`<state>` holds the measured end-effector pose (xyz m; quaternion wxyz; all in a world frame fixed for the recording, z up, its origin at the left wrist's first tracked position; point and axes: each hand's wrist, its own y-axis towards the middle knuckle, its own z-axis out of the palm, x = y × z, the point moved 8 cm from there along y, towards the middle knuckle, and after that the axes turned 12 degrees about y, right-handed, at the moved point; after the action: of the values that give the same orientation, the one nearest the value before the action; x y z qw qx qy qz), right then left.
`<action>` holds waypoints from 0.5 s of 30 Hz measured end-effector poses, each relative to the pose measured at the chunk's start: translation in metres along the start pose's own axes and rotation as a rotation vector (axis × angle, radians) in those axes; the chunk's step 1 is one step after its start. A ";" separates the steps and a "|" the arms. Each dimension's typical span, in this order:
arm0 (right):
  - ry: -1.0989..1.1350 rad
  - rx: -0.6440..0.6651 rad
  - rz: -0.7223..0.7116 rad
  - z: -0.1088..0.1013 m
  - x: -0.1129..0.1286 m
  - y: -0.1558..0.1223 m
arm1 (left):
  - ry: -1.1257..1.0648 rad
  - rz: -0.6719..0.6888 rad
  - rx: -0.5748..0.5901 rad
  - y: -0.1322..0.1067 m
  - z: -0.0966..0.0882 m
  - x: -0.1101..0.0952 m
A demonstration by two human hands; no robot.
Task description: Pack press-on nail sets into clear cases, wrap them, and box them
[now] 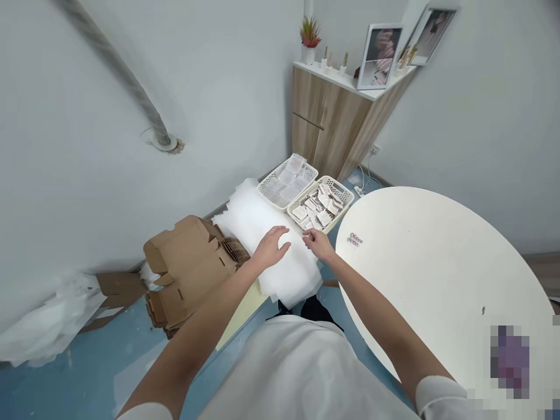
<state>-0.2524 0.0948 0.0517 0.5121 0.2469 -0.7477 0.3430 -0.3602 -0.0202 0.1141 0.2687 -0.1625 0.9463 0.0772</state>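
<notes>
My left hand (pixel 272 247) is over a stack of thin white sheets (pixel 251 213), its thumb and fingers apart and nothing between them. To its right, my right hand (pixel 319 244) hovers near the stack's right edge, close to the front of a white basket (pixel 345 205). Its fingers are curled together; whether something small is in them I cannot make out. Small printed cards (pixel 324 217) fill that basket. Behind it on the left, a second white basket (pixel 263 189) contains clear plastic packets (pixel 286 181).
Flattened brown cardboard boxes (pixel 192 256) lie left of the sheets, with crumpled white plastic (pixel 56 321) farther left. A round white table (pixel 420 256) with a small pink-lettered item (pixel 354 240) stands right. Behind the baskets rises a wooden cabinet (pixel 332 116).
</notes>
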 end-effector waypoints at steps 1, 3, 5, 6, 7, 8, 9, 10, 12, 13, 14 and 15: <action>0.007 0.006 -0.003 0.003 0.004 0.010 | -0.003 -0.020 0.012 0.006 -0.002 0.008; 0.024 0.019 0.005 0.006 0.008 0.030 | -0.024 -0.079 0.053 0.023 0.000 0.027; 0.031 0.021 0.014 0.005 0.007 0.051 | -0.075 -0.165 0.079 0.041 0.004 0.046; 0.032 0.016 0.013 0.004 0.006 0.062 | -0.114 -0.215 0.080 0.051 0.006 0.055; 0.033 0.006 0.009 0.001 0.006 0.074 | -0.163 -0.268 0.076 0.060 0.008 0.064; 0.032 -0.006 0.005 -0.002 0.005 0.086 | -0.221 -0.324 0.073 0.069 0.011 0.072; 0.024 -0.019 0.001 -0.004 0.005 0.099 | -0.288 -0.386 0.073 0.078 0.014 0.080; 0.007 -0.027 -0.002 -0.007 0.006 0.112 | -0.363 -0.454 0.078 0.086 0.019 0.087; -0.065 -0.038 -0.008 -0.010 0.008 0.137 | -0.522 -0.602 0.076 0.101 0.029 0.102; -0.123 -0.047 -0.013 -0.011 0.011 0.150 | -0.602 -0.674 0.056 0.109 0.034 0.108; -0.189 -0.058 -0.019 -0.011 0.013 0.162 | -0.679 -0.738 0.022 0.116 0.039 0.114; -0.273 -0.081 -0.029 -0.011 0.016 0.174 | -0.754 -0.794 -0.024 0.122 0.043 0.120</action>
<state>-0.3764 0.2149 0.0240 0.4203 0.2812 -0.8200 0.2681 -0.4786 0.0722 0.0206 0.5958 -0.4715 0.6493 0.0336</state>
